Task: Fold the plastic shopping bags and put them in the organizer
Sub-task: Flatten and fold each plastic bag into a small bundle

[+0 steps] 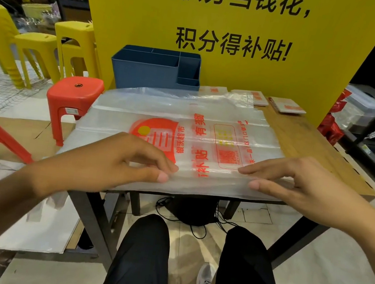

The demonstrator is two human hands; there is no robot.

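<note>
Head view, looking down at a wooden desk (303, 139) on dark metal legs, set against a big yellow sign (223, 25) with black lettering. Tiled floor below, and the person's knees in black trousers under the near edge. Off beyond the left hand (116, 158) stand red stools (73, 98) and yellow stools (75, 42); past the right hand (302, 181) runs dark shelving with goods.

On the desk lies a clear plastic bag (184, 126) with red print, spread flat, its long axis running side to side between the hands and beyond them, the lettering turned sideways. Its near edge hangs just over the desk's front. Both hands are well apart from each other, each pinching that near edge between thumb and fingers, left on the logo end, right on the other.

Ahead of the hands, at the desk's back, sits a blue organizer (153, 73), compartments open upward. To its right lie folded bags (261, 99), small flat squares in a row.
</note>
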